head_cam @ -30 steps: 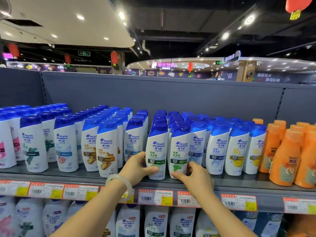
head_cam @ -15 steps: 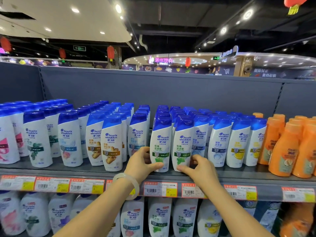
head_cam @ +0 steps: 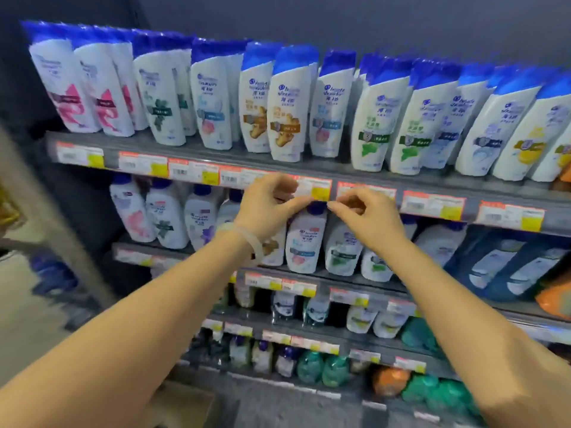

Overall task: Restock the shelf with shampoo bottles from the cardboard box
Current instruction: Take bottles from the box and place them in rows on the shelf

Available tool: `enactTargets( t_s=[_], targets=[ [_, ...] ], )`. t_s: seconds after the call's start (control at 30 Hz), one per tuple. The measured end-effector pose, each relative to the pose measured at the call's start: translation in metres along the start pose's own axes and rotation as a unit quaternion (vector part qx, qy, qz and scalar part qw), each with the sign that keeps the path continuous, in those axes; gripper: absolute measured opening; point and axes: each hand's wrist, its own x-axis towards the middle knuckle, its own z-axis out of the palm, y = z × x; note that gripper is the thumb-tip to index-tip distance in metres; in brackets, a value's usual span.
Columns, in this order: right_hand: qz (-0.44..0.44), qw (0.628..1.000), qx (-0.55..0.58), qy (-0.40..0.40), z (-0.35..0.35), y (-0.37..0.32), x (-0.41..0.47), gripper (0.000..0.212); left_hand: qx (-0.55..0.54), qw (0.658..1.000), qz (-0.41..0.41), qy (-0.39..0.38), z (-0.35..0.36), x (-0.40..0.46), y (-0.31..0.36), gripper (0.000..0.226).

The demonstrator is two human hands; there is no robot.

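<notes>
The whole view is smeared by motion, so the print on your price tags (head_cam: 315, 189) and on most labels cannot be read, and the cardboard box is nowhere you can point to with certainty. The rightmost bottles run off the frame edge, and your forearms cover part of the lower shelves.

Around you stand tiers of stock: pump-style white bottles (head_cam: 167, 217) on the second tier, dark refill packs (head_cam: 506, 270) to their right, and green and orange packs (head_cam: 432, 393) near the floor.

The shampoo bottles (head_cam: 285, 103), white with blue caps, stand in a packed row on the top shelf (head_cam: 309, 171), above both hands and clear of them.

Your left hand (head_cam: 267, 205), with a pale bangle (head_cam: 253, 242) at the wrist, hangs in front of the shelf's tag rail, fingers loosely curled, holding nothing you can see. Your right hand (head_cam: 364, 214) sits just beside it, fingers likewise loosely curled and empty, index fingertip extended toward the left hand. Both hover in front of a blue-capped bottle (head_cam: 306, 239) on the second tier, without gripping it.
</notes>
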Motion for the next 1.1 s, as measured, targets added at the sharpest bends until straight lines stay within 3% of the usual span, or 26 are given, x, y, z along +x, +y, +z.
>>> enactTargets(
  t_s=[0.17, 0.37, 0.5, 0.63, 0.8, 0.93, 1.1],
  targets=[
    [-0.036, 0.961, -0.049, -0.270, 0.087, -0.023, -0.039, 0.032, 0.067, 0.982, -0.175, 0.003, -0.074, -0.074, -0.074, 0.038],
    [-0.054, 0.913, -0.022, -0.403, 0.191, -0.056, -0.112, 0.035, 0.129, 0.925, -0.352, 0.056, -0.150, -0.198, -0.137, 0.033],
    [-0.083, 0.878, -0.014, -0.472, 0.242, -0.087, -0.152, 0.037, 0.127, 0.897, -0.412, 0.100, -0.191, -0.259, -0.159, 0.030],
    [-0.102, 0.862, -0.015, -0.496, 0.283, -0.121, -0.164, 0.039, 0.117, 0.877, -0.443, 0.143, -0.230, -0.291, -0.182, 0.028],
    [-0.073, 0.866, -0.012, -0.495, 0.355, -0.154, -0.168, 0.041, 0.110, 0.862, -0.481, 0.113, -0.280, -0.312, -0.243, 0.028],
    [0.013, 0.866, 0.002, -0.500, 0.435, -0.166, -0.168, 0.042, 0.132, 0.850, -0.509, 0.036, -0.327, -0.302, -0.323, 0.029],
    [0.199, 0.869, 0.023, -0.452, 0.550, -0.155, -0.186, 0.034, 0.140, 0.845, -0.515, -0.045, -0.366, -0.273, -0.439, 0.026]
  ],
)
